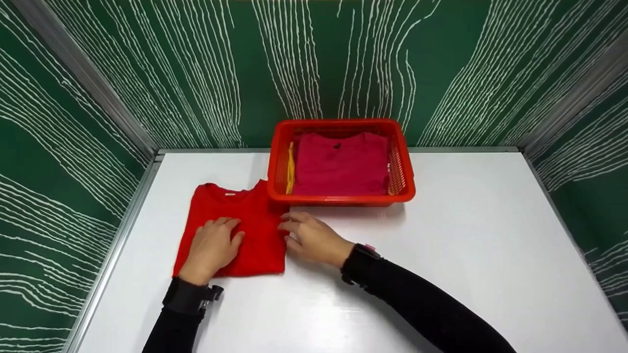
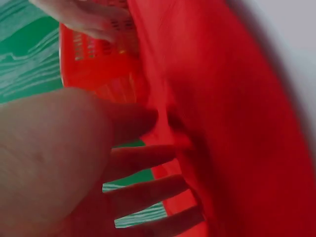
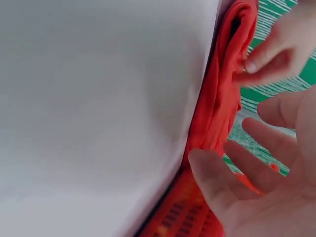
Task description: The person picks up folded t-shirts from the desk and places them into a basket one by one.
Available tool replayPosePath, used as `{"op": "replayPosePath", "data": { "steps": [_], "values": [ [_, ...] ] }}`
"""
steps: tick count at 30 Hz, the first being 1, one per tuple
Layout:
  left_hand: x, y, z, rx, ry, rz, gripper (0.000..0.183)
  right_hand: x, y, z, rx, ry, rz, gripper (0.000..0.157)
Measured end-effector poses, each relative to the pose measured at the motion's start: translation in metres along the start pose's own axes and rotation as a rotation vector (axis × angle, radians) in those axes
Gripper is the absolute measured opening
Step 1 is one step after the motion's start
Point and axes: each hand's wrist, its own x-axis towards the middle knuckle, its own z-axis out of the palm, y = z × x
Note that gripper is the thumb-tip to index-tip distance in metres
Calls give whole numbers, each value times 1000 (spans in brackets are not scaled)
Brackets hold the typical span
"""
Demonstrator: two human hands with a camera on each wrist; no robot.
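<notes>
A folded red shirt [image 1: 255, 245] lies flat on the white table, its neckline toward the back and its upper right corner beside the basket. My left hand [image 1: 212, 247] rests on the shirt's left half; in the left wrist view its spread fingers [image 2: 148, 192] touch the red cloth. At the shirt's right edge is my right hand [image 1: 314, 238], its fingers apart and loosely bent. The right wrist view shows that hand [image 3: 266, 163] close to the folded edge of the shirt [image 3: 212, 108], with nothing gripped.
Behind the shirt, a red plastic basket [image 1: 343, 199] stands at the table's back edge. It holds a folded magenta shirt [image 1: 341, 166] and a strip of yellow cloth [image 1: 290, 169]. Green walls [image 1: 333, 59] with white lines enclose the white table [image 1: 466, 235].
</notes>
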Motion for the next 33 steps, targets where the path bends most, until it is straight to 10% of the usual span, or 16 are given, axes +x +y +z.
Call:
{"op": "replayPosePath", "data": {
  "steps": [6, 10, 20, 33],
  "values": [
    [24, -27, -5, -14, 70, -31, 49, 24, -8, 6, -22, -70, 45, 43],
    [32, -38, -3, 7, -14, -52, 51, 38, -11, 11, -25, -129, 90, 50],
    [39, -40, -6, 26, -28, -25, 47, 48, -24, 40, -347, -192, 65, 56],
    [39, -39, -9, 13, -74, -36, 42, 38, -48, 42, -420, -231, 86, 58]
  ]
}}
